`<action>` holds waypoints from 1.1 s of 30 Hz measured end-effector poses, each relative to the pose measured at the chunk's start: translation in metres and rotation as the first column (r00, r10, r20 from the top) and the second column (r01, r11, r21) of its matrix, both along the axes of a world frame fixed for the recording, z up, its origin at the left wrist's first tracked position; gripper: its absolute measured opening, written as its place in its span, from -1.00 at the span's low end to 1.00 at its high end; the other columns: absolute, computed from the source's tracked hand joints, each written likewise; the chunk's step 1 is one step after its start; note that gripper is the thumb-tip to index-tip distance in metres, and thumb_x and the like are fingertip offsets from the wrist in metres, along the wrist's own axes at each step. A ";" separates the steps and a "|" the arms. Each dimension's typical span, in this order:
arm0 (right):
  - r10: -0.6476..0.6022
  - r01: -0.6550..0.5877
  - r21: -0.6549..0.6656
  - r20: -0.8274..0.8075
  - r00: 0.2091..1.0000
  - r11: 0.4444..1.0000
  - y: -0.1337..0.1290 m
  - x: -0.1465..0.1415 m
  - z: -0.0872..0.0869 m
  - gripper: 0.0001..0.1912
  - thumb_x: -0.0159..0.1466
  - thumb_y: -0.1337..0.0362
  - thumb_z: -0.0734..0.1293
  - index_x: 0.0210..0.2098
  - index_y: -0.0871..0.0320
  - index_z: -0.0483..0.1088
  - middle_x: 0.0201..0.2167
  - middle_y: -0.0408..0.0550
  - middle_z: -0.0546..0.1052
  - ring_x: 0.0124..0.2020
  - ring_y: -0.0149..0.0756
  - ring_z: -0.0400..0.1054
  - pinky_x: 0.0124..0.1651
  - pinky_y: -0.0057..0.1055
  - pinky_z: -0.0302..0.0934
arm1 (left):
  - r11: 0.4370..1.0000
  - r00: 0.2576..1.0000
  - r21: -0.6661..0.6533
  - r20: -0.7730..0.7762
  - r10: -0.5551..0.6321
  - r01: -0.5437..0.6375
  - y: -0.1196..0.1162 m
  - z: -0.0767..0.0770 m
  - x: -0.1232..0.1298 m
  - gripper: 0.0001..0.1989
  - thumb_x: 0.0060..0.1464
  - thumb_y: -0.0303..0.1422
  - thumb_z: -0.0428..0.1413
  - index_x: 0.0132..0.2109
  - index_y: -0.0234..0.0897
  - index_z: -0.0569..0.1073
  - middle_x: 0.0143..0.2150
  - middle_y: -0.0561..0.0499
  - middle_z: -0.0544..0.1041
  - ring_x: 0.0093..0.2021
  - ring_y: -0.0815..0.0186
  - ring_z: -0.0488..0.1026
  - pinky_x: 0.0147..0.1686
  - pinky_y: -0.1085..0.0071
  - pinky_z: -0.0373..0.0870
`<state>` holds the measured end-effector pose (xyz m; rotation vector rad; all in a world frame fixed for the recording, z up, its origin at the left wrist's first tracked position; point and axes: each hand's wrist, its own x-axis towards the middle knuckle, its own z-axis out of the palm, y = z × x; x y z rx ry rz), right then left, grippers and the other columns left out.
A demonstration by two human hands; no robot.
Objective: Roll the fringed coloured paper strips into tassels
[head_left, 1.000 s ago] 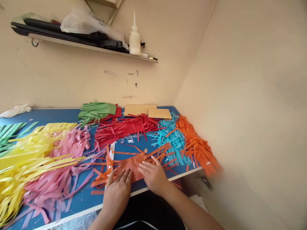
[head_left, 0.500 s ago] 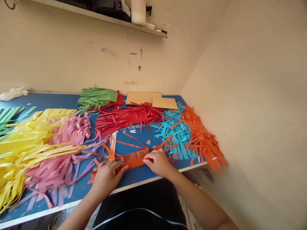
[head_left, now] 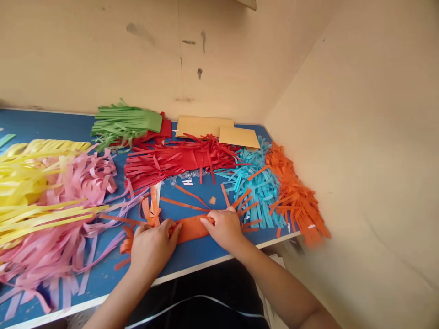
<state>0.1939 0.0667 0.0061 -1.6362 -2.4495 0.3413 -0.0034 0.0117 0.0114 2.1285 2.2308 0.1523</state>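
An orange fringed paper strip (head_left: 192,229) lies near the table's front edge, its cut ends fanning out at both sides. My left hand (head_left: 152,244) pinches its left part between thumb and fingers. At the other end my right hand (head_left: 224,230) grips the upper right edge, fingers curled over it. The plain middle band shows flat between my hands. What lies under my fingertips is hidden. Close to my right hand is a pile of light blue fringe (head_left: 255,187). Pink fringed paper (head_left: 73,219) spreads to the left of my left hand.
Red fringe (head_left: 178,160) lies behind my hands, with green fringe (head_left: 128,121) at the back. Two yellow-tan paper pieces (head_left: 202,125) rest against the wall side. More orange fringe (head_left: 298,201) hangs over the right edge. Yellow fringe (head_left: 24,183) covers the left of the blue table (head_left: 51,123).
The orange band's fold has flattened, and its middle is now one smooth strip. Both hands still hold it. My view has tilted down, so the shelf is mostly out of sight.
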 end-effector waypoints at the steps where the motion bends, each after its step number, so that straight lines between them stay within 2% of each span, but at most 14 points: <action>1: -0.002 0.002 -0.003 0.004 1.000 1.000 0.000 0.000 0.000 -0.63 0.31 0.09 0.37 -0.55 0.14 0.36 -0.56 -0.17 0.53 -0.47 -0.33 0.40 -0.24 -0.34 -0.08 | 1.000 1.000 0.010 -0.003 -0.007 0.007 0.000 -0.001 -0.001 -0.55 0.26 -0.15 -0.15 -0.35 -0.23 0.54 -0.56 -0.10 0.57 -0.48 0.11 0.48 -0.25 0.25 0.24; 8: -0.002 0.002 -0.012 0.009 1.000 1.000 0.002 -0.002 -0.003 -0.60 0.32 0.06 0.36 -0.56 0.14 0.36 -0.58 -0.15 0.53 -0.50 -0.33 0.39 -0.26 -0.32 -0.04 | 1.000 0.999 -0.014 -0.026 -0.025 0.024 0.000 -0.003 -0.001 -0.58 0.26 -0.16 -0.12 -0.35 -0.25 0.54 -0.60 -0.08 0.54 -0.49 0.10 0.48 -0.22 0.22 0.25; 10: -0.006 0.007 -0.024 0.021 1.000 1.000 0.008 0.003 0.002 -0.63 0.31 0.04 0.38 -0.52 0.13 0.39 -0.54 -0.13 0.54 -0.47 -0.28 0.40 -0.22 -0.29 -0.01 | 0.999 0.999 0.042 -0.047 -0.026 0.028 -0.001 0.000 0.001 -0.60 0.27 -0.17 -0.10 -0.31 -0.26 0.53 -0.54 -0.09 0.56 -0.42 0.08 0.50 -0.15 0.14 0.24; 11: -0.026 0.027 -0.013 0.034 0.999 1.000 0.010 0.007 0.007 -0.66 0.29 0.04 0.40 -0.49 0.13 0.40 -0.51 -0.10 0.54 -0.43 -0.24 0.41 -0.19 -0.27 0.01 | 0.994 0.998 0.102 -0.064 -0.028 0.035 -0.002 0.001 0.001 -0.64 0.27 -0.19 -0.09 -0.26 -0.26 0.53 -0.44 -0.12 0.60 -0.34 0.05 0.52 -0.09 0.08 0.23; 13: -0.129 0.124 0.082 0.052 0.990 0.989 0.012 0.015 0.017 -0.74 0.26 0.08 0.42 -0.36 0.15 0.44 -0.39 0.00 0.55 -0.30 -0.11 0.42 -0.12 -0.20 0.03 | 0.967 0.990 0.226 -0.102 -0.098 0.119 -0.001 0.004 0.001 -0.75 0.25 -0.29 -0.03 -0.15 -0.24 0.53 -0.19 -0.17 0.61 -0.13 0.00 0.48 0.01 0.01 0.17; 15: -0.155 0.150 0.215 0.007 0.988 0.965 0.006 0.020 0.024 -0.81 0.30 0.20 0.37 -0.16 0.18 0.43 -0.21 0.12 0.53 -0.14 -0.02 0.39 -0.05 -0.15 0.05 | 0.919 0.951 0.253 -0.135 -0.277 0.303 0.003 0.007 -0.001 -0.79 0.22 -0.43 -0.01 -0.16 -0.19 0.52 -0.11 -0.12 0.58 -0.07 0.04 0.43 0.02 0.04 0.17; 16: -0.068 0.072 0.256 -0.027 0.997 0.964 0.000 0.021 0.026 -0.82 0.32 0.29 0.32 -0.09 0.18 0.40 -0.14 0.14 0.50 -0.09 -0.03 0.36 -0.02 -0.15 0.05 | 0.885 0.913 0.228 -0.137 -0.383 0.406 0.005 0.009 -0.002 -0.78 0.20 -0.47 -0.01 -0.20 -0.18 0.52 -0.17 -0.08 0.58 -0.11 0.08 0.43 0.00 0.08 0.19; 18: 0.244 -0.219 0.253 -0.069 0.967 0.942 -0.012 0.019 0.024 -0.72 0.29 0.42 0.22 -0.02 0.18 0.35 -0.07 0.13 0.48 -0.05 -0.09 0.33 0.02 -0.19 0.08 | 0.819 0.836 0.164 -0.108 -0.539 0.549 0.007 0.013 -0.003 -0.76 0.19 -0.52 -0.02 -0.30 -0.19 0.50 -0.33 -0.02 0.55 -0.22 0.16 0.41 -0.02 0.12 0.22; 19: 0.381 -0.358 0.219 -0.077 0.921 0.908 -0.017 0.018 0.022 -0.68 0.24 0.45 0.21 -0.02 0.18 0.35 -0.07 0.11 0.48 -0.05 -0.11 0.33 0.01 -0.21 0.09 | 0.800 0.814 0.151 -0.092 -0.573 0.581 0.008 0.016 -0.003 -0.76 0.18 -0.52 -0.03 -0.33 -0.19 0.49 -0.38 0.00 0.52 -0.25 0.17 0.41 0.00 0.11 0.23; 21: 0.509 -0.495 0.145 -0.077 0.857 0.857 -0.020 0.018 0.015 -0.62 0.13 0.45 0.24 -0.05 0.21 0.35 -0.08 0.11 0.50 -0.06 -0.10 0.32 -0.02 -0.21 0.12 | 0.783 0.797 0.152 -0.079 -0.598 0.603 0.005 0.022 -0.001 -0.80 0.15 -0.47 0.00 -0.34 -0.21 0.50 -0.39 -0.02 0.52 -0.22 0.14 0.41 0.10 0.05 0.19; 24: 0.535 -0.526 0.106 -0.079 0.841 0.844 -0.007 0.024 0.008 -0.62 0.06 0.45 0.25 -0.10 0.22 0.36 -0.08 0.10 0.51 -0.07 -0.08 0.34 -0.03 -0.18 0.11 | 0.792 0.813 0.188 -0.106 -0.572 0.581 -0.004 0.026 0.001 -0.81 0.08 -0.35 0.05 -0.23 -0.27 0.55 -0.27 -0.13 0.59 -0.08 0.00 0.43 0.23 -0.13 0.03; 26: 0.522 -0.514 0.091 -0.118 0.845 0.853 0.004 0.030 0.008 -0.63 0.05 0.48 0.23 -0.12 0.20 0.36 -0.11 0.06 0.52 -0.10 -0.13 0.36 -0.03 -0.21 0.10 | 0.817 0.843 0.212 -0.106 -0.527 0.537 -0.008 0.022 -0.002 -0.76 0.07 -0.38 0.05 -0.17 -0.29 0.56 -0.22 -0.15 0.61 -0.06 -0.03 0.45 0.26 -0.22 -0.06; 29: 0.483 -0.485 0.041 -0.193 0.854 0.874 0.014 0.036 0.010 -0.60 0.02 0.50 0.24 -0.13 0.16 0.34 -0.18 -0.02 0.53 -0.13 -0.19 0.39 -0.03 -0.27 0.10 | 0.840 0.879 0.270 -0.057 -0.474 0.470 -0.009 0.007 -0.013 -0.74 0.12 -0.47 0.00 -0.16 -0.21 0.57 -0.23 -0.06 0.64 -0.10 0.06 0.50 0.26 -0.20 -0.06; 33: 0.512 -0.512 0.058 -0.201 0.835 0.857 0.014 0.037 0.009 -0.59 0.08 0.30 0.40 -0.07 0.16 0.35 -0.08 0.01 0.51 -0.05 -0.14 0.37 0.06 -0.20 0.02 | 0.825 0.893 0.366 -0.035 -0.449 0.429 -0.009 -0.007 -0.026 -0.77 0.15 -0.40 0.04 -0.18 -0.12 0.59 -0.23 0.02 0.66 -0.12 0.12 0.54 0.28 -0.16 -0.09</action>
